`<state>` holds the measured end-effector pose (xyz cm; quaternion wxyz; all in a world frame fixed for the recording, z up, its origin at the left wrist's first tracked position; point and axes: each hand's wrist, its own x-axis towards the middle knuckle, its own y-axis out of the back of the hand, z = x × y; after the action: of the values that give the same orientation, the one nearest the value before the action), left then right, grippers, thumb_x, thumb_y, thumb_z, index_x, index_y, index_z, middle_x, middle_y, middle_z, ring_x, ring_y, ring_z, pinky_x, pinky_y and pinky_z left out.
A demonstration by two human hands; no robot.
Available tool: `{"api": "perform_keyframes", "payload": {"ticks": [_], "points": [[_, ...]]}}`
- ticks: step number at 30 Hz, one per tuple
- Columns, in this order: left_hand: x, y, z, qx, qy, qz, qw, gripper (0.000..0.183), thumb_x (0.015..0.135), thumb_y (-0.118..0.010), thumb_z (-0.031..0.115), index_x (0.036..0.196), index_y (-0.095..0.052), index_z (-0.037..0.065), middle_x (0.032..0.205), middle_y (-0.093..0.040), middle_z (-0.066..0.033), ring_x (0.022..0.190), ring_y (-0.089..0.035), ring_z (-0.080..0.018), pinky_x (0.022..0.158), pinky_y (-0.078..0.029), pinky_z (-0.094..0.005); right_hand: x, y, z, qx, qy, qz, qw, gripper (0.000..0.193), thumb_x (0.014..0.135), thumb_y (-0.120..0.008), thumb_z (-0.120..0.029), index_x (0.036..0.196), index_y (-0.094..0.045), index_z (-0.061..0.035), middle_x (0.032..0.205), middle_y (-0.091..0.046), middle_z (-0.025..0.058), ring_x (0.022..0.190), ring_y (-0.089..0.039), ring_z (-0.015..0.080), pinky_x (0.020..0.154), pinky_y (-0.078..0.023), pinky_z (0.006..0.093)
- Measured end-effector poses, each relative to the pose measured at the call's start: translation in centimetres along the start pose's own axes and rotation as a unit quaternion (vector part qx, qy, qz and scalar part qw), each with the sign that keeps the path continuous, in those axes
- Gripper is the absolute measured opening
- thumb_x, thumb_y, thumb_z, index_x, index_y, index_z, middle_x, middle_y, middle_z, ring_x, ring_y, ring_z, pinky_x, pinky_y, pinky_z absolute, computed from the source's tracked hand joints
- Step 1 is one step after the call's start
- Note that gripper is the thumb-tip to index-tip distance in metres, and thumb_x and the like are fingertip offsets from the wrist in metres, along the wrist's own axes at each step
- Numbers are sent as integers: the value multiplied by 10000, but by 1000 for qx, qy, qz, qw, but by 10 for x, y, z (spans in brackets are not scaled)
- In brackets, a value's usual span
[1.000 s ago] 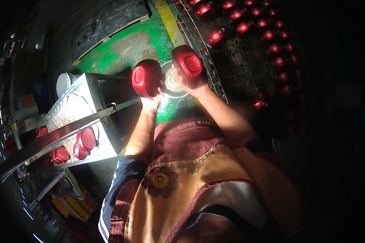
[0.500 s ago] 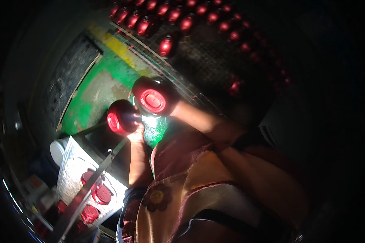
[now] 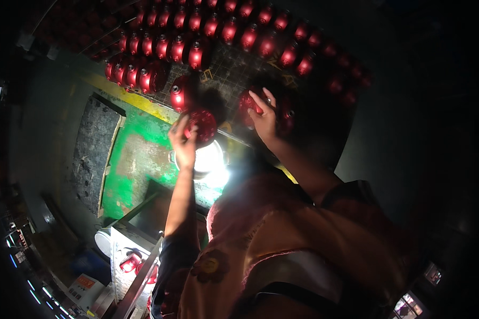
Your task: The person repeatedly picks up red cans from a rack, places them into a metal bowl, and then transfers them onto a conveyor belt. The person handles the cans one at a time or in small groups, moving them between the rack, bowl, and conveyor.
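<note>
Glossy red rounded shells [image 3: 201, 123] gripped in both hands [image 3: 183, 146].

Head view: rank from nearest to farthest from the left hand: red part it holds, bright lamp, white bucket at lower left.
1. Red part: in the left hand itself, upper centre.
2. Bright lamp: just right of the hand, lower.
3. White bucket: far down at lower left, beside the workbench.

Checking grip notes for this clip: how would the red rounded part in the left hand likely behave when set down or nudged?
The red part looks rigid, with a glossy metallic sheen, so probably stiff and somewhat slippery. Its rounded body suggests it could roll or tip if laid down. The left hand grips it alone, so it seems fairly light.
</note>
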<state>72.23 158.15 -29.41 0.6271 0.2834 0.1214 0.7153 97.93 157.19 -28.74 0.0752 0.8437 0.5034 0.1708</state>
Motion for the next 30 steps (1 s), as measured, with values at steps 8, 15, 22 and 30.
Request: {"api": "perform_keyframes", "payload": {"ticks": [8, 15, 22, 30], "points": [[47, -126, 21, 116, -8, -25, 993, 519, 726, -795, 81, 1206, -698, 252, 1365, -479, -169, 1179, -513, -345, 1002, -453, -416, 15, -19, 43, -165, 30, -24, 986, 578, 732, -732, -24, 1237, -680, -299, 1457, -468, 97, 1214, -474, 337, 1006, -451, 414], [35, -103, 27, 87, -57, -30, 994, 375, 792, -792, 106, 1149, -741, 211, 1396, -477, -133, 1216, -479, -287, 1044, -400, -391, 27, 12, 22, -157, 111, -124, 973, 486, 755, -721, -50, 1208, -697, -224, 1429, -483, 123, 1291, -440, 335, 1057, -403, 409], [135, -26, -24, 138, -66, 8, 988, 298, 764, -786, 68, 1044, -771, 168, 1187, -647, -72, 1099, -555, -235, 969, -462, -342, 53, 125, 50, -149, 27, -146, 978, 292, 818, -692, -39, 1099, -711, -115, 1333, -558, 71, 1243, -507, 266, 1075, -397, 380], [189, -58, -52, -91, -63, -203, 973, 200, 790, -753, -4, 967, -764, 88, 838, -684, -33, 740, -629, -109, 710, -514, -239, 49, 98, 67, -115, 35, -242, 963, 245, 833, -708, -74, 1066, -727, -148, 1122, -652, 61, 926, -654, 186, 794, -538, 307]]}}
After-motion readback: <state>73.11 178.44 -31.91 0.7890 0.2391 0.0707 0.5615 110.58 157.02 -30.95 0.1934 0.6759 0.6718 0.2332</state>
